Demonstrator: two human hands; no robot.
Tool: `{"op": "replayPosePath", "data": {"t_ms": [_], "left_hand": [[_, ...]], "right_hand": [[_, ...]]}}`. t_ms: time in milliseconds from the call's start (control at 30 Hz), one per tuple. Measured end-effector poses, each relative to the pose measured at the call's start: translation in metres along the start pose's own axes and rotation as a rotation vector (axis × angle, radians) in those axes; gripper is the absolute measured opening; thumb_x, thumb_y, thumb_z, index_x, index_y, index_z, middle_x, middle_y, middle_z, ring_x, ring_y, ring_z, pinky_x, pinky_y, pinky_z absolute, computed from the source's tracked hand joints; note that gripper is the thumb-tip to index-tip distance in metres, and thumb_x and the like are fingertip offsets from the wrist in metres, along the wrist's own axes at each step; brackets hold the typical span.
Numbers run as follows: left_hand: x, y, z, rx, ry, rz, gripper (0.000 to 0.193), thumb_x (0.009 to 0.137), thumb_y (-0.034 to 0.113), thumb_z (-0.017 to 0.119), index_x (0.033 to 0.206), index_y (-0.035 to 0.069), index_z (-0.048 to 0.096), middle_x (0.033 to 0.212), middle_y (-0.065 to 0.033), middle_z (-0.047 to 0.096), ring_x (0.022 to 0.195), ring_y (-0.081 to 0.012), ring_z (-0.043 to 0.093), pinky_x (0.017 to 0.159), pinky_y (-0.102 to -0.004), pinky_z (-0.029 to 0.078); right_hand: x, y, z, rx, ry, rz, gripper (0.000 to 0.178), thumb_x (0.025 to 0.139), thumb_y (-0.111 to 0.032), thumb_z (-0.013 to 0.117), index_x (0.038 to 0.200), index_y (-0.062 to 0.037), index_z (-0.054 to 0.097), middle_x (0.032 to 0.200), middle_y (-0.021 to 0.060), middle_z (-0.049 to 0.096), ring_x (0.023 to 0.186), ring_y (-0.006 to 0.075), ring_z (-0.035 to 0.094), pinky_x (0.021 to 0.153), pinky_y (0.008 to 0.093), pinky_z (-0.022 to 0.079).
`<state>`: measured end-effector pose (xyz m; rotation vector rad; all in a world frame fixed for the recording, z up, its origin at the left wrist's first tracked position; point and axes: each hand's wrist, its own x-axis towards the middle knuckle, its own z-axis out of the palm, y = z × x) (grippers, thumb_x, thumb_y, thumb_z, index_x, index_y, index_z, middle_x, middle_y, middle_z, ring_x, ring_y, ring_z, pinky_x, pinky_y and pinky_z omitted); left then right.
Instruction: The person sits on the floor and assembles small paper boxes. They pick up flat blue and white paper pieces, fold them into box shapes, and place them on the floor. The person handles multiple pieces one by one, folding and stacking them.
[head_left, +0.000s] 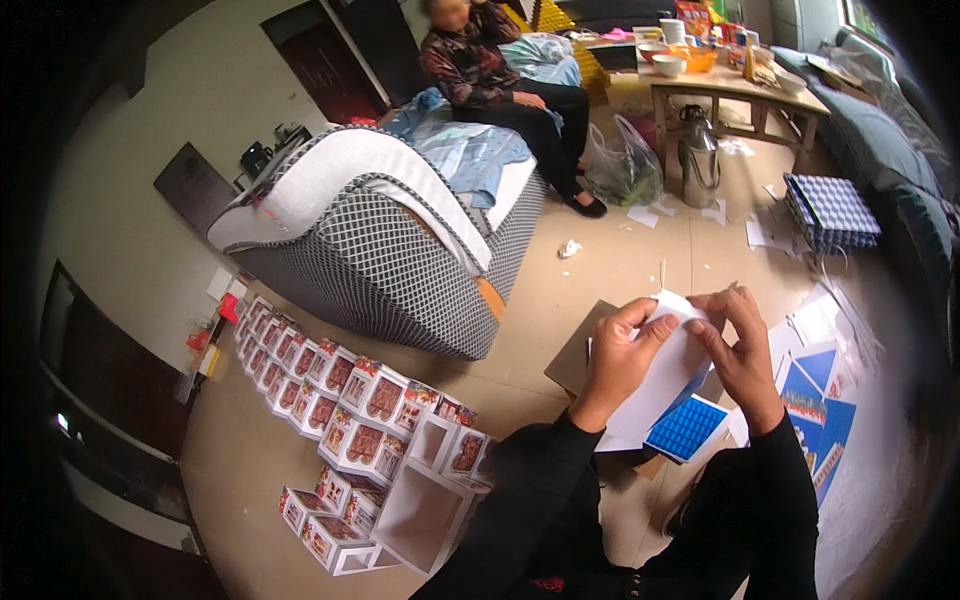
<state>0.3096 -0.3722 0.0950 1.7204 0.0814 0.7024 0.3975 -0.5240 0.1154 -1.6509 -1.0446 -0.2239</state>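
Note:
A white folded piece of cardboard (655,385) is held up in front of me, its top edge pinched between both hands. My left hand (622,358) grips its left side, thumb on the near face. At the upper right corner, my right hand (738,350) has its thumb and fingers closed on the same piece. Some blue shows along its lower right edge. Just beneath lies a white-edged piece with a blue gridded face (687,428). A brown cardboard surface (577,352) is partly hidden behind my left hand. To the right lie flat blue-and-white printed sheets (808,385).
Rows of white printed boxes (372,392) stand on the floor at left, beside an open white box (425,515). A patterned couch (400,260) holds a seated person (490,85). Farther back are a metal flask (698,160), a wooden table (720,92) and a checked bag (832,212).

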Motion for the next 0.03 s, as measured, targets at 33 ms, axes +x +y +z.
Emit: {"op": "replayPosePath", "data": {"t_ms": [33], "left_hand": [[-0.0004, 0.0031, -0.0045, 0.033, 0.013, 0.020, 0.014, 0.090, 0.013, 0.067, 0.093, 0.000, 0.065, 0.078, 0.0011, 0.063, 0.070, -0.0047, 0.052, 0.063, -0.0216, 0.044]], "right_hand": [[0.0020, -0.0021, 0.0025, 0.009, -0.010, -0.023, 0.021, 0.080, -0.012, 0.072, 0.097, -0.0015, 0.066, 0.083, 0.0103, 0.056, 0.082, 0.0267, 0.051, 0.074, 0.0341, 0.043]]}}
